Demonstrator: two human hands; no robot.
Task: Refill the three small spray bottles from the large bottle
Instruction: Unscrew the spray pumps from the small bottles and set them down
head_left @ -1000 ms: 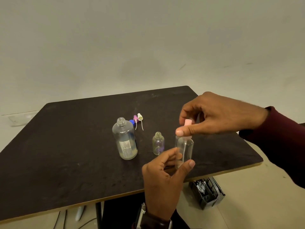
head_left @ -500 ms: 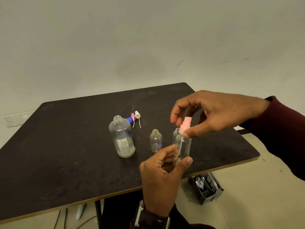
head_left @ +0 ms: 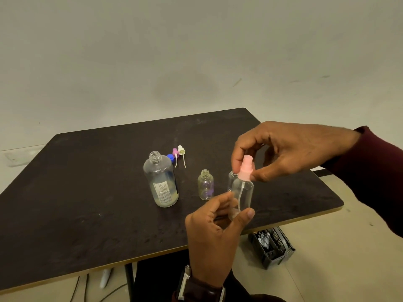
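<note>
right hand (head_left: 292, 149) pinches the pink spray cap (head_left: 246, 168) between thumb and fingertips, cap sitting at the neck of the held small bottle (head_left: 243, 192), dip tube visible inside. left hand (head_left: 214, 234) grips that bottle low down, thumb on the near side, fingers curled behind, holding it upright in the air over the front of the bench (head_left: 87, 214).

step looks like unscrewing or lifting the pink cap off the third small bottle; could be screwing it on, can't tell direction from this view. the held bottle looks near empty, so i'd judge removal before filling. next move calls for pulling the cap and tube straight up and clear, laying it down, then standing the bottle on the bench.

counts: small bottles 3 — the held one, one open with a purple tint (head_left: 205, 185) standing mid bench, one more (head_left: 233, 178) mostly hidden just behind the held one. large bottle (head_left: 161, 182) 1, open, upright, a little liquid at the bottom. loose caps behind it 3: blue cap (head_left: 170, 157), purple spray cap (head_left: 175, 152), white spray cap (head_left: 181, 150), close together. black crate (head_left: 272, 247) on the floor, 1.
</note>
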